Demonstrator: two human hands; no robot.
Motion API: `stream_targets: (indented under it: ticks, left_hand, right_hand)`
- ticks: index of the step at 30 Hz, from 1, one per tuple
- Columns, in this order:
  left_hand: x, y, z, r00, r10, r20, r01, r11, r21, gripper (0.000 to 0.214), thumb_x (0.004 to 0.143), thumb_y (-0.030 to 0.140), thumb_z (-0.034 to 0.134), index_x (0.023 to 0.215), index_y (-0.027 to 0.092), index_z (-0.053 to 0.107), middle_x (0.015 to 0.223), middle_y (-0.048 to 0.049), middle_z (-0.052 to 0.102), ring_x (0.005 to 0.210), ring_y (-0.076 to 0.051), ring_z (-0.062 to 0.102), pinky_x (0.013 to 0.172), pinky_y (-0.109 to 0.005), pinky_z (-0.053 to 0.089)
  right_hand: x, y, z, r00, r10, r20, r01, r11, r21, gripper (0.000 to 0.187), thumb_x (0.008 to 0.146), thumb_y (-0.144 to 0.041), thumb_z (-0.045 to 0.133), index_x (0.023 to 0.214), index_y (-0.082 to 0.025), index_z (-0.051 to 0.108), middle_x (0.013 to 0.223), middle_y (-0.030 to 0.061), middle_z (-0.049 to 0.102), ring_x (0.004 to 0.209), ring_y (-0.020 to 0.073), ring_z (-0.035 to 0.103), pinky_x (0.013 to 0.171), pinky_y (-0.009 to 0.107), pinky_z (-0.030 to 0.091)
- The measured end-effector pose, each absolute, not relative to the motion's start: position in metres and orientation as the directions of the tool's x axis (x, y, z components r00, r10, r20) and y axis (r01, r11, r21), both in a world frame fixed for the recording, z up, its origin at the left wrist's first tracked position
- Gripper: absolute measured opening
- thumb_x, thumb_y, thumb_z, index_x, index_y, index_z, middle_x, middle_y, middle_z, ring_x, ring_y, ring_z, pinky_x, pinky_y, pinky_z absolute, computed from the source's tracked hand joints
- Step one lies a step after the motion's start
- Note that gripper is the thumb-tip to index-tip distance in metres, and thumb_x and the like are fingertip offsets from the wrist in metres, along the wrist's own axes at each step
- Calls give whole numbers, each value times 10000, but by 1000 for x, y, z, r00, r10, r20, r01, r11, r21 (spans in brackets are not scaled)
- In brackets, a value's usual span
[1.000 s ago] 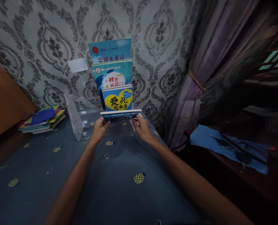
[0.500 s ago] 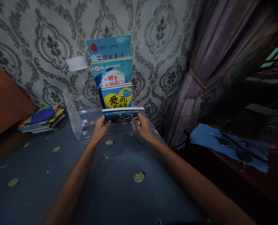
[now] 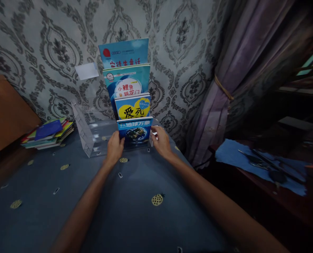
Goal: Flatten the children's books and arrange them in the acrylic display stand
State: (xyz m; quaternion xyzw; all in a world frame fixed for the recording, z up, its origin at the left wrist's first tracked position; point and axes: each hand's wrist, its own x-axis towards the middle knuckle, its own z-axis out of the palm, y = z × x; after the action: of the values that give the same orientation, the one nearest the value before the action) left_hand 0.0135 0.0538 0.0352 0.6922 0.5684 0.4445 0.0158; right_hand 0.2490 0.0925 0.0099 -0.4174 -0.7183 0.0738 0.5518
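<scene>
A blue children's book with a globe on its cover stands upright in the lowest, front tier of a clear acrylic book rack. My left hand is closed at its left edge, thumb by the cover. At the right edge, my right hand has curled fingers against the book, beside the rack's side panel. Behind it, stepping upward, are a yellow-and-blue book, a teal book with a white circle and a taller blue book with red lettering.
A stack of colourful books lies left of the rack, near a brown board. Patterned wallpaper backs the blue tablecloth. To the right are a tied purple curtain and a blue cloth with dark tools on it.
The globe book has swung from tilted back, nearly flat, to upright, so its cover now shows. Its lower part has settled into the front tier, with my hands still at its sides.
</scene>
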Motion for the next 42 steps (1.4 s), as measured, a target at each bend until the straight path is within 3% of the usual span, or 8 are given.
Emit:
stream_targets:
  ticks: [8,12,15,24,28,42]
  left_hand:
    - [13,52,40,-73,861,504,907,-152,392,110,991,236,457,1088,205,497,906,-85,691,864,-255,679,756,-308,450]
    - [15,53,43,-105,865,492,922,-101,373,126,1001,260,460,1105,202,500,840,-75,699,824,-258,690,738,-302,448]
    - [18,53,43,-116,868,482,940,-60,335,119,999,264,463,1091,208,513,792,-67,695,799,-265,695,725,-305,449]
    - [36,49,49,-150,922,358,947,29,321,177,1012,262,431,1141,190,528,869,-126,721,863,-310,719,758,-342,456]
    - [38,45,53,-138,938,318,965,55,256,229,1031,265,379,1180,167,522,927,-172,732,883,-338,725,736,-361,462]
    - [36,43,53,-135,969,207,984,107,144,269,1063,313,316,1217,193,501,1021,-151,759,981,-302,739,805,-355,501]
  right_hand:
    - [243,99,3,6,689,725,506,623,-596,311,927,-295,513,1208,-222,627,1040,105,675,976,271,640,870,448,546]
    - [239,106,-1,103,639,762,563,594,-574,372,943,-377,534,1279,-231,598,1163,127,627,1093,300,593,926,474,526]
    - [235,115,-5,102,653,750,548,593,-590,398,961,-409,514,1302,-218,589,1139,133,644,1079,307,605,928,483,523]
    - [232,119,-6,137,710,690,544,529,-652,323,939,-349,499,1170,-176,645,1036,134,677,975,296,639,854,444,541]
    - [233,118,-7,144,715,685,546,519,-657,278,912,-310,504,1110,-179,649,1008,129,679,947,292,638,841,440,534]
    - [237,119,-9,153,751,642,540,481,-691,228,892,-344,516,1008,-203,653,949,94,703,879,257,643,774,380,521]
